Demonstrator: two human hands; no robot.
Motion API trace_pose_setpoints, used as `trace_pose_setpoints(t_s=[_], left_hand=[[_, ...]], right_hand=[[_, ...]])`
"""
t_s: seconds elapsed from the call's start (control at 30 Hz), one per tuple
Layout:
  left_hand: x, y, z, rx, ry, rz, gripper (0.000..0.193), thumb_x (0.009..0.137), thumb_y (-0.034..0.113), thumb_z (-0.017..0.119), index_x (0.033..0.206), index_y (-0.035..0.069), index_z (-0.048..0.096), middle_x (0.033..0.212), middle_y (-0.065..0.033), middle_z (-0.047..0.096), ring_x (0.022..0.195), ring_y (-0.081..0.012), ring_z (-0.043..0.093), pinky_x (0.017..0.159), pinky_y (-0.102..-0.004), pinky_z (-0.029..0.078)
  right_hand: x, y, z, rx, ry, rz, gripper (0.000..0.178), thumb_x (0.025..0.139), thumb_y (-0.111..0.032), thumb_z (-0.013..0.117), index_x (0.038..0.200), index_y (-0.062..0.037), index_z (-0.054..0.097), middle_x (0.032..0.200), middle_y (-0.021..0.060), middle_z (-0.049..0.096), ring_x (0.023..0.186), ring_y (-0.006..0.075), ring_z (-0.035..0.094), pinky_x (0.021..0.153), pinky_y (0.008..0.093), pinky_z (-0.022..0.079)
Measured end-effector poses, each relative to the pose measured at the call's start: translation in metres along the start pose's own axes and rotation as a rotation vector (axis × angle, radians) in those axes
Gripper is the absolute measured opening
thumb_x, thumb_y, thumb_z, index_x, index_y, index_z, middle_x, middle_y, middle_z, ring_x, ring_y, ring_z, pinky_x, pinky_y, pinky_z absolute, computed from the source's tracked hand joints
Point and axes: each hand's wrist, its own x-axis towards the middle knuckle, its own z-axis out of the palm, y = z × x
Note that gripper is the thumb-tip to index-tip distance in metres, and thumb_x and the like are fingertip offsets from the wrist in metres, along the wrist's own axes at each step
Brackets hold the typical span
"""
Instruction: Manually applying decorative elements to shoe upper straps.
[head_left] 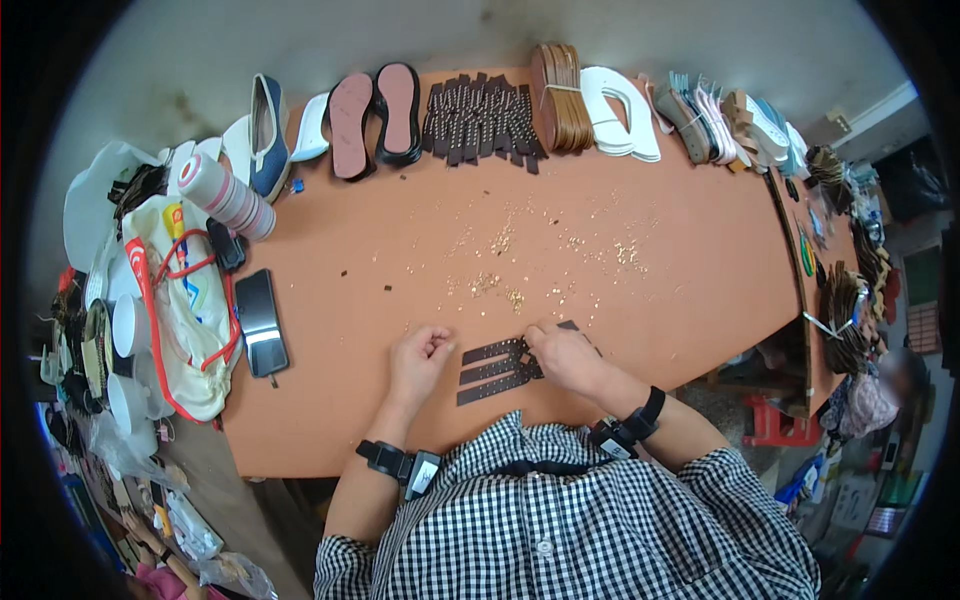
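A dark brown slotted shoe upper piece (488,372) lies on the tabletop in front of me, its strips dotted with small gold studs. My right hand (565,355) is over its right part, fingertips pinched together at the strips and hiding some of them. What these fingers hold is too small to make out. To the left of the piece, my left hand (422,358) rests with its fingers curled and thumb pressed in; anything inside is hidden. Small loose gold studs (485,284) are scattered beyond both hands.
Along the back stand pink-lined sandals (351,125), a pile of studded dark straps (480,120), bundled brown soles (562,100) and white insole shapes (618,112). At left are a phone (262,325), a striped thermos (228,195) and a cloth bag (185,300). A red stool (780,424) stands right.
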Motion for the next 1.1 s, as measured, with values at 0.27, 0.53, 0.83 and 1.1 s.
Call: trace_pose_setpoints(t_s=[0.27,0.53,0.83,1.1], left_hand=[[-0.003,-0.023,0.002,-0.004,0.006,0.005,0.017,0.076,0.004,0.07,0.091,-0.001,0.064,0.074,-0.0019,0.059,0.064,-0.0068,0.054,0.058,-0.0206,0.046],[-0.005,-0.003,0.0,-0.035,-0.045,-0.04,0.015,0.078,-0.003,0.065,0.093,0.0,0.061,0.075,0.0033,0.052,0.066,-0.0029,0.046,0.059,-0.0162,0.041],[-0.004,-0.008,-0.003,-0.098,-0.032,-0.087,0.016,0.079,-0.005,0.063,0.095,0.0,0.061,0.073,0.0035,0.053,0.063,-0.0037,0.048,0.057,-0.0164,0.042],[-0.006,0.006,-0.001,-0.161,-0.018,-0.203,0.015,0.079,-0.003,0.065,0.095,-0.001,0.063,0.075,0.0038,0.057,0.064,-0.0022,0.049,0.059,-0.0156,0.043]], right_hand=[[0.014,0.01,-0.002,0.067,-0.098,0.077,0.022,0.074,-0.008,0.062,0.091,0.0034,0.055,0.09,0.023,0.061,0.089,0.0385,0.06,0.078,0.0443,0.049],[0.021,0.004,-0.012,0.054,-0.197,0.142,0.031,0.073,-0.017,0.07,0.093,0.0027,0.057,0.091,0.0223,0.062,0.091,0.0376,0.06,0.079,0.0436,0.049],[-0.001,0.05,-0.004,0.247,0.26,0.334,0.016,0.08,-0.012,0.059,0.092,-0.001,0.059,0.088,0.0205,0.062,0.084,0.0371,0.061,0.074,0.0456,0.049],[-0.001,0.119,-0.021,0.158,0.552,0.556,0.012,0.085,-0.013,0.054,0.093,-0.0043,0.058,0.097,0.0163,0.056,0.093,0.0354,0.057,0.079,0.0433,0.047]])
